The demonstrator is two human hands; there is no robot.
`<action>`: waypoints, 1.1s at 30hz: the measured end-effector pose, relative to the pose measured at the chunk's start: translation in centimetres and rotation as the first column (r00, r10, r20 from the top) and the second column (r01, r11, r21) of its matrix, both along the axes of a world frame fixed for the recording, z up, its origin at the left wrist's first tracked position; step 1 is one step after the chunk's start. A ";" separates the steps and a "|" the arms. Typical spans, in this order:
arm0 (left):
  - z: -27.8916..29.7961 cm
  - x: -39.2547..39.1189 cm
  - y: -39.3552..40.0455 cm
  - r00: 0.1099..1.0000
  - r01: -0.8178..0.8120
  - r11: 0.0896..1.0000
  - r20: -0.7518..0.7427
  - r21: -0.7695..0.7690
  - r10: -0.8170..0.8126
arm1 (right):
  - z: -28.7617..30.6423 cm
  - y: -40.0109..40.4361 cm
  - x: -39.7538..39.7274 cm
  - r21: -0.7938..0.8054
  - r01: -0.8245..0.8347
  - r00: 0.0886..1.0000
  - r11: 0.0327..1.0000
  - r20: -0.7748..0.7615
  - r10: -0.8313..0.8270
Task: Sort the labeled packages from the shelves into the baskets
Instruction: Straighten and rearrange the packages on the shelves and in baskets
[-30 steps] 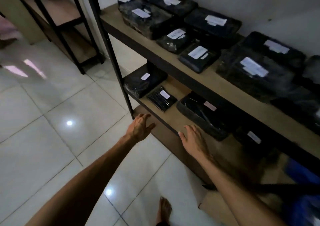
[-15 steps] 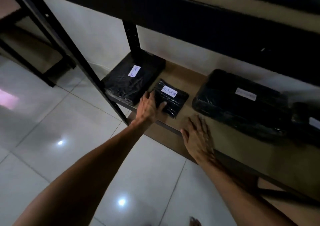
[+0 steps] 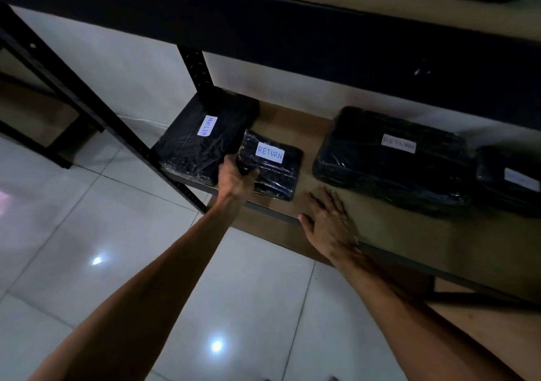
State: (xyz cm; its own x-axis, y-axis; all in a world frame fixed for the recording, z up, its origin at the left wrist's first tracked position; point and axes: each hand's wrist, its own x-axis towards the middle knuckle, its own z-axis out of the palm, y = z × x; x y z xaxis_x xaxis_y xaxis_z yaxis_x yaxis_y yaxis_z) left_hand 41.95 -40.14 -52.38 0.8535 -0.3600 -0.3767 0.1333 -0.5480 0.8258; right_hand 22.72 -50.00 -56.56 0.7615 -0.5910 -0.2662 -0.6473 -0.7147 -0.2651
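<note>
Plastic wrap on the small RETURN package [image 3: 270, 165], just right of the black upright [image 3: 164, 162], looks slippery and soft, so my left hand [image 3: 235, 177] clamps its near-left corner while my right hand [image 3: 329, 222] rests flat, holding nothing.

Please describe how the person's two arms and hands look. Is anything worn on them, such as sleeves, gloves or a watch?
Both arms are bare from the bottom edge of the picture to the fingertips: no sleeves show. The left hand and the right hand wear no gloves. No watch, bracelet or ring is visible, though the dim light could hide something small.
</note>
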 end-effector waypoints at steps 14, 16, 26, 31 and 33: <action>3.4 -0.2 6.4 0.928 -0.124 0.814 -0.357 -0.568 -0.109 | -0.5 -0.1 -0.2 -0.031 -0.012 1.000 0.999 -0.010 0.012; 3.7 0.0 6.4 0.932 -0.126 0.826 -0.352 -0.549 -0.091 | -0.5 -0.2 -0.2 -0.033 -0.012 1.000 0.999 -0.008 0.012; 2.8 0.1 4.9 0.936 -0.151 0.876 -0.351 -0.458 -0.022 | 6.7 0.8 3.0 0.875 0.204 0.722 0.440 0.169 -0.671; 1.7 0.0 4.0 0.989 -0.112 0.964 -0.124 -0.240 0.084 | 4.6 0.7 6.0 0.872 0.287 0.644 0.396 0.130 -0.754; 1.4 0.0 4.5 0.991 0.005 0.993 0.132 -0.119 0.011 | 3.6 0.4 6.8 0.870 0.328 0.608 0.369 0.104 -0.787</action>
State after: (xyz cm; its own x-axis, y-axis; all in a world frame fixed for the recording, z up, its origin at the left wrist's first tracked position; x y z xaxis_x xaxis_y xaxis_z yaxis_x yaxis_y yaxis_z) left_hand 41.96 -35.66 -51.02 0.8941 -0.3926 -0.2154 0.0207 -0.4443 0.8956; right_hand 29.50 -49.55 -53.00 0.4619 -0.6853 -0.5630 -0.4365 0.3770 -0.8169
